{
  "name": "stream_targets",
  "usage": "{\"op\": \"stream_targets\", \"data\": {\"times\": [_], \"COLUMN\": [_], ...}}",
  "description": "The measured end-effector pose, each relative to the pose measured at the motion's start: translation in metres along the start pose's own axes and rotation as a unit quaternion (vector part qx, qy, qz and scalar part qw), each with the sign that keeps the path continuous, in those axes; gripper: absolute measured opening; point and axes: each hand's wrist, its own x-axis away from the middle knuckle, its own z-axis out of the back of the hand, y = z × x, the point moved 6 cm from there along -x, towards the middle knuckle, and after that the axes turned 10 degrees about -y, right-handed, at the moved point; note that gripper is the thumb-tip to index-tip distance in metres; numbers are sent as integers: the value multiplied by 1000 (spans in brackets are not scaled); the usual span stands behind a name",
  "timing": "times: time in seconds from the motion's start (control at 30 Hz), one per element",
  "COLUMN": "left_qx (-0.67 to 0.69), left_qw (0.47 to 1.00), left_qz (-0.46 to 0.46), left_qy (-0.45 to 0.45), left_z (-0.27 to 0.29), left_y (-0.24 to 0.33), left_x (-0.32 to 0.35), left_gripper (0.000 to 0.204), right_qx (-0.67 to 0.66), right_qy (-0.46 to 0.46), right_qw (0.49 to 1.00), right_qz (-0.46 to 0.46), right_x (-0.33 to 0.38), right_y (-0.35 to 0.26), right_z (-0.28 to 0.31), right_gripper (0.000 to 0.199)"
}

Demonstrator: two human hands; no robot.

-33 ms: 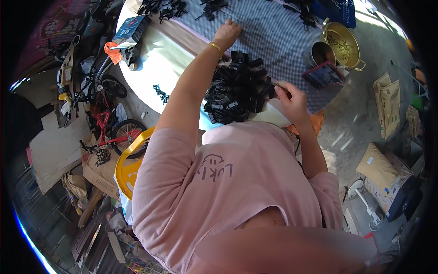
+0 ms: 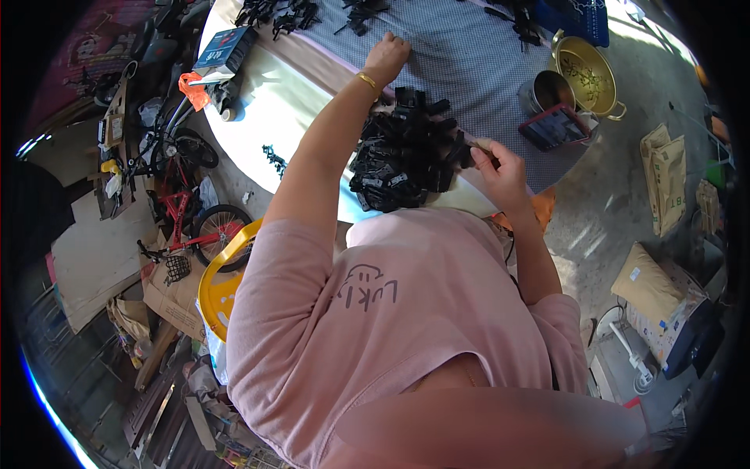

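Hands at work over a round table (image 2: pixel 258 102) draped in a checked cloth (image 2: pixel 461 55): a person in a pink shirt (image 2: pixel 391 313) leans over a heap of small black plastic parts (image 2: pixel 406 152) lying near the table's near edge. The left hand (image 2: pixel 385 56), a gold bracelet (image 2: pixel 366 80) on its wrist, reaches to the far side of the heap and rests knuckles-up on the cloth, fingers curled; whether it grips anything cannot be told. The right hand (image 2: pixel 500 168), just right of the heap, is closed, pinching a thin dark piece (image 2: pixel 478 148) between thumb and fingers. Farther right on the cloth sit a tablet (image 2: pixel 555 127), a steel pot (image 2: pixel 547 90) and a brass colander (image 2: pixel 590 74). More black parts (image 2: pixel 273 12) lie along the far edge. A red bicycle (image 2: pixel 183 211) stands on the floor at left.
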Motion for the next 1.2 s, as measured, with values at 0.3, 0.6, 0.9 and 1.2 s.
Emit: {"op": "stream_targets", "data": {"times": [0.3,0.6,0.9,1.2], "left_qx": [606,879,786,792], "left_qw": [783,466,615,604], "left_qz": [137,87,42,55], "left_qy": [8,-54,32,71], "left_z": [76,108,137,132], "left_y": [38,118,120,100], "left_x": [78,165,190,211], "left_gripper": [40,45,64,35], "right_qx": [29,0,-190,-140], "right_qy": [0,18,-28,-89], "right_qw": [997,976,981,986], "right_qz": [66,218,21,-8], "right_x": [-14,-10,2,23], "right_y": [-48,-84,-71,-80], "right_z": [-7,-26,-50,-76], "right_gripper": [28,15,14,16]}}
